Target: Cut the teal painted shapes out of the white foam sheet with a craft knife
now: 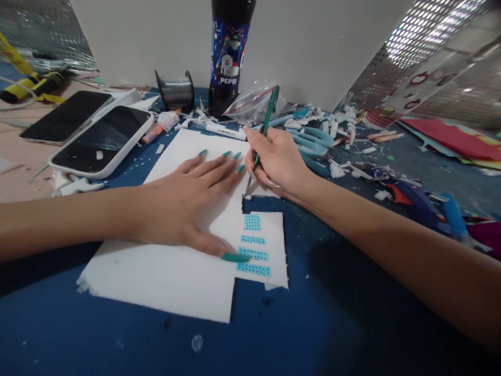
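My left hand [188, 201] lies flat with fingers spread on a white sheet [156, 277], pressing it onto the blue table [313, 313]. Its thumb rests by a smaller white piece [274, 230] that carries several blue dotted strips [252, 245]. My right hand [279, 159] is closed around a green pen [268, 117], held upright with its tip touching the sheet's right edge beside my left fingertips.
Two phones [97, 138] lie at the left. A dark Pepsi bottle [229, 57], a wire spool [175, 91] and a plastic bag [252, 102] stand at the back. Blue scissors [313, 138], a white marker [223, 129], paper scraps and coloured sheets [450, 136] crowd the right.
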